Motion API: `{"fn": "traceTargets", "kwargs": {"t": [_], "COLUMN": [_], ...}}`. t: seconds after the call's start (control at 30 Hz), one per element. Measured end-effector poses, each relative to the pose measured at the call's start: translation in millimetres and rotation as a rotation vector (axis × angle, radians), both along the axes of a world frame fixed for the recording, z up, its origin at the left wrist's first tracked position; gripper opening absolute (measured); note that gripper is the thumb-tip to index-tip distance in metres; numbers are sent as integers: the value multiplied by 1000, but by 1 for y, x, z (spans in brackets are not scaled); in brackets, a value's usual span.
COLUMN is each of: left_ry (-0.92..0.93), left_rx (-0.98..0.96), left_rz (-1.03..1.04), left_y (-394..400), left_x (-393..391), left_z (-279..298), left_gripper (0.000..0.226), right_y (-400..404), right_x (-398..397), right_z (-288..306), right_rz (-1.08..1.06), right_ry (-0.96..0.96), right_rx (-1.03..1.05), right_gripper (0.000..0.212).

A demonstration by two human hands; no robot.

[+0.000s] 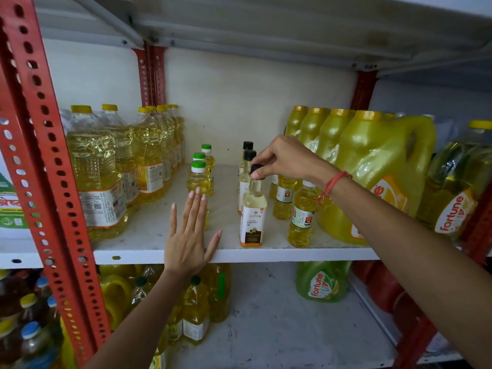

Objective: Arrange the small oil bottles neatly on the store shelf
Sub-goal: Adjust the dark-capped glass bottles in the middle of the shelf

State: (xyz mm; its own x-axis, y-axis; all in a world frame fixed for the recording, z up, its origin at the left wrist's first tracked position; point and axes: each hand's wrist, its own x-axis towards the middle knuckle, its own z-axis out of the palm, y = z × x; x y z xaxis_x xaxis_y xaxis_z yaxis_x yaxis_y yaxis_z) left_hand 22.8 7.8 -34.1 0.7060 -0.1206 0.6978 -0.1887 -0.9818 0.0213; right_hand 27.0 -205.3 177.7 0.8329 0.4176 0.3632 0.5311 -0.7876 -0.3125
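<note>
A small coconut oil bottle (252, 217) with a black cap stands upright near the front of the white shelf (149, 230). My right hand (287, 158) pinches its cap from above. Two more black-capped bottles (248, 155) stand in a row behind it. To its left, three small green-capped bottles (199, 177) form another row. My left hand (189, 235) is flat, fingers spread, in front of that row and hides a bottle's lower part. Right of the coconut oil stand small castor oil bottles (302, 217).
Large clear oil bottles with yellow caps (101, 166) fill the shelf's left side. Big yellow jugs (372, 169) crowd the right side. A red slotted upright (45, 145) frames the left. The shelf below holds more bottles (197, 315) and a green Fortune jug (322, 283).
</note>
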Motion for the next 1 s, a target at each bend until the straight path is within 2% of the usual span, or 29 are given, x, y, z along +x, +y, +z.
{"fn": "traceTargets", "kwargs": {"t": [0.27, 1.0], "left_ry": [0, 17], "left_rx": [63, 53], "left_rz": [-18, -7], "left_y": [5, 6], "left_x": [-1, 0], "left_z": [3, -2], "left_gripper": [80, 81], "right_y": [-2, 0], "right_x": [-1, -2], "right_z": [2, 2], "right_rz": [-22, -31], "right_ry": [-23, -23], "right_rx": [-6, -15], "right_gripper": [42, 44]}}
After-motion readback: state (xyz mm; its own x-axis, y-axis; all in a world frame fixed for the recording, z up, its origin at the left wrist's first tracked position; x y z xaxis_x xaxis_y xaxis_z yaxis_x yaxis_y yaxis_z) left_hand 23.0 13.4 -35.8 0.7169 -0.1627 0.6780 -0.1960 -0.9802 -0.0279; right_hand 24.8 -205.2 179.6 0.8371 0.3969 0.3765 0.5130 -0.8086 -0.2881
